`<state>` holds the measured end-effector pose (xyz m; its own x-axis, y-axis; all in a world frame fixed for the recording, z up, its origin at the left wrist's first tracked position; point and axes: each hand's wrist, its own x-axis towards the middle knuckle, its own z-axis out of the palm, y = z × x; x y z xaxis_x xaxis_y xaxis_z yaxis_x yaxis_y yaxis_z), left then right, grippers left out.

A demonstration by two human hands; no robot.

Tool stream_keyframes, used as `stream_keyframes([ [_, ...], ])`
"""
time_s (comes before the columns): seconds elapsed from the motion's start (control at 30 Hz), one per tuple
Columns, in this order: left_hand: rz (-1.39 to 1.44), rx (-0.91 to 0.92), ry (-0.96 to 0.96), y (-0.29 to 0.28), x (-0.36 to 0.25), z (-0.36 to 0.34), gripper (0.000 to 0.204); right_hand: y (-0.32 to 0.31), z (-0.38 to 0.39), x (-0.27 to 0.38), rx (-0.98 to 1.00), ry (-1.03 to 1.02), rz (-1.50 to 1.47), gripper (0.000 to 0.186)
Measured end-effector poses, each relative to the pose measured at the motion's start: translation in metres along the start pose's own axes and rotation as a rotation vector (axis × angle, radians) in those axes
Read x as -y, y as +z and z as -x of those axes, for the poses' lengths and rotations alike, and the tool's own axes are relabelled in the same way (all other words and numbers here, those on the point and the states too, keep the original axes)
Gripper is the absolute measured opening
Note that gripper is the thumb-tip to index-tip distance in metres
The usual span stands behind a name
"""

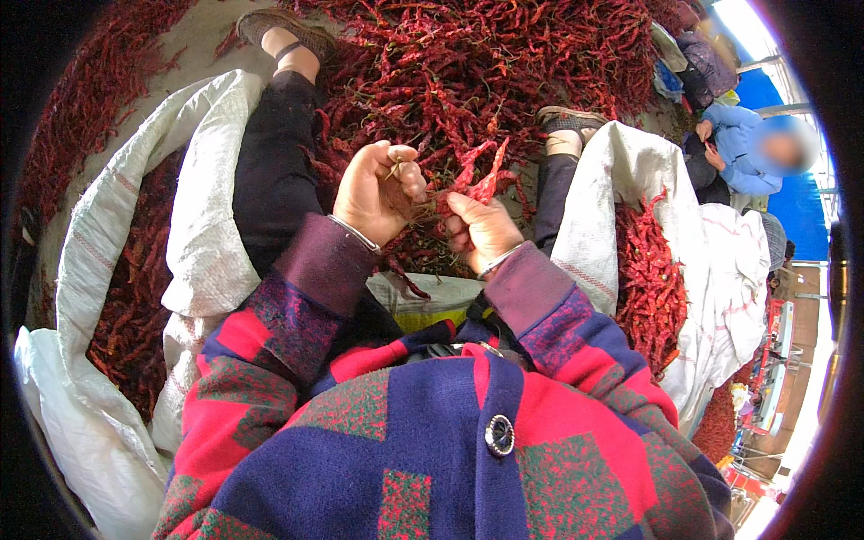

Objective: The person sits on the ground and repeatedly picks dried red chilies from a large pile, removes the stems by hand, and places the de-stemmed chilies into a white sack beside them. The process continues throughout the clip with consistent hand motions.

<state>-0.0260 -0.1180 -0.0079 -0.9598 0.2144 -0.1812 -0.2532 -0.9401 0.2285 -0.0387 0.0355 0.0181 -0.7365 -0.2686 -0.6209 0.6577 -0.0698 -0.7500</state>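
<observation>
Pinched in my right hand [484, 232] are a few dried red chilies [484, 180], their tips pointing up and away from me. Close beside it on the left, my left hand [376, 193] is closed with the fingers curled toward the palm. A thin pale strand, perhaps a stem, shows at its fingertips; whatever else it holds is hidden. Both hands are above a large heap of dried red chilies [423, 81] that spreads between and beyond my outstretched legs.
An open white woven sack [216, 198] holding chilies [135, 297] stands at my left. Another white sack [585, 216] with chilies [648, 279] stands at my right. My shoes [292, 36] rest by the heap. A person in light blue [742, 135] sits at the far right.
</observation>
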Motion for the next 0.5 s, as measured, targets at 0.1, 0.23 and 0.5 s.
stream_keyframes([
  [0.1, -0.421, -0.115, 0.048, -0.002, -0.003, 0.002, 0.023, -0.015, 0.002, 0.017, 0.023, -0.106, 0.224, 0.008],
  [0.23, -1.166, 0.182, -0.058, 0.002, 0.003, 0.002, 0.026, -0.017, 0.007, 0.027, 0.115, -0.246, 0.426, 0.012],
  [0.5, -1.007, 0.163, -0.442, 0.008, 0.017, 0.007, 0.017, -0.02, -0.003, 0.02, 0.276, -0.385, 0.483, 0.011],
])
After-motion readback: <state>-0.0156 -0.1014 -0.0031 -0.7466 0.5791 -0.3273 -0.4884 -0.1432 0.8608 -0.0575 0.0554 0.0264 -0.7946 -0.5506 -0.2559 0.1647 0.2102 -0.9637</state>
